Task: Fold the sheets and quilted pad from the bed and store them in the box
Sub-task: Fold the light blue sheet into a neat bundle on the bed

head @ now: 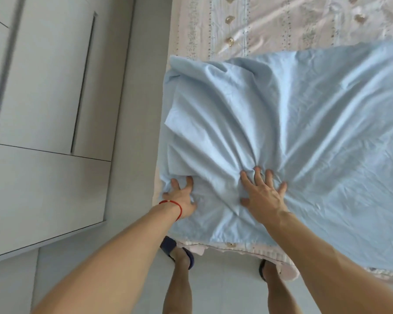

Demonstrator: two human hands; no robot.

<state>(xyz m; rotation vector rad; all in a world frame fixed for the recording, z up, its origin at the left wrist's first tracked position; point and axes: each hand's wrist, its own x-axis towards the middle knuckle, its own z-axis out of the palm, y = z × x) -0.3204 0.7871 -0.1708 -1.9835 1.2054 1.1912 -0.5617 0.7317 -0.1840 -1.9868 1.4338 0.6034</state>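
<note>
A light blue sheet (293,123) lies crumpled over the near end of the bed, with folds running toward my hands. My left hand (182,196), with a red cord at the wrist, lies at the sheet's left edge, fingers spread among the bunched cloth. My right hand (262,191) presses flat on the sheet with spread fingers, and creases gather at its fingertips. Under the sheet lies a pale pink quilted pad (270,26) with small printed figures, showing at the far end and along the near edge. The box is not in view.
White wardrobe doors (43,87) stand at the left, across a narrow strip of grey floor (141,109). My legs and dark slippers (168,244) stand at the bed's near edge.
</note>
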